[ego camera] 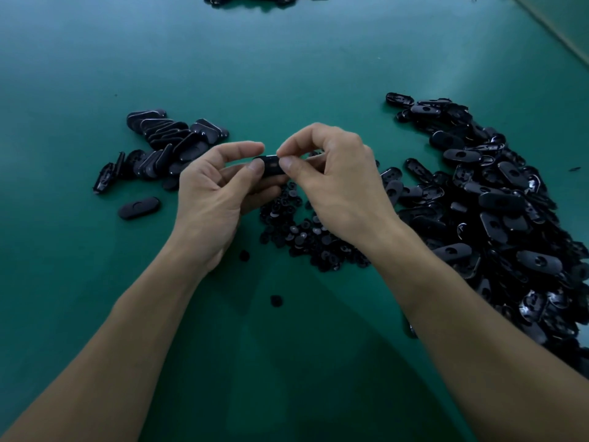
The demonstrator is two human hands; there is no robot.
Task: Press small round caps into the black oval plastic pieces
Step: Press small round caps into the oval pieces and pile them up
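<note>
Dim, cool light with a teal cast falls over the green table (223,74), brightest as a pale sheen at the far right, while the forearms (478,330) throw broad soft shadows toward the near edge. The heap of black oval pieces (497,199) sinks to near-black, relieved only by small glints on glossy rims, and the oval piece (270,165) pinched between the left hand (207,193) and right hand (334,186) shows little detail. The wide lens swells the forearms at the bottom, bends the table's far right edge and leaves the far pile (264,0) at the top soft.
</note>
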